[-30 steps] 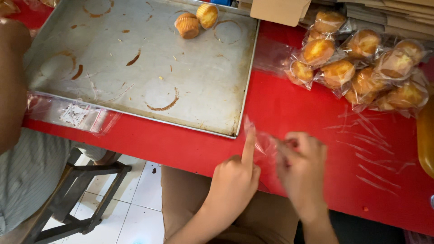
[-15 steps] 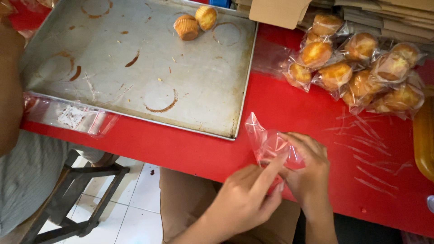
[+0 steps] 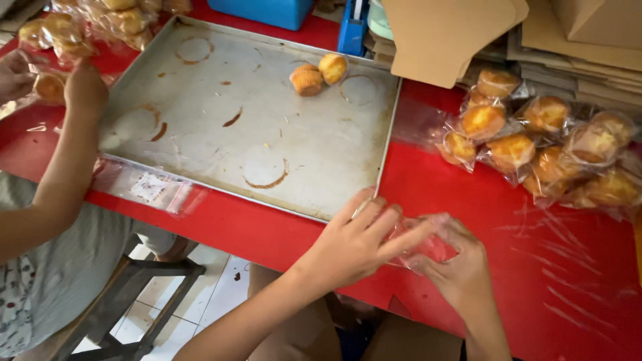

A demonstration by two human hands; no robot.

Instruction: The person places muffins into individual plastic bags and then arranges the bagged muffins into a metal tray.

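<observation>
Both hands (image 3: pixel 408 251) pinch a clear bag (image 3: pixel 428 246) beside the tray's corner (image 3: pixel 382 194).

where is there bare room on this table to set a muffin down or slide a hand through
Most of the metal tray is bare; only two muffins sit near its far edge. The red tabletop right of the right hand is open too. It is crowded at the pile of bagged muffins on the right, and where both hands, left hand included, work a clear bag.

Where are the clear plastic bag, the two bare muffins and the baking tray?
clear plastic bag (image 3: pixel 428 249), head view, on the film between both hands.
two bare muffins (image 3: pixel 307 81), head view, on the left muffin's side.
baking tray (image 3: pixel 321 154), head view, on its bare floor.
</observation>
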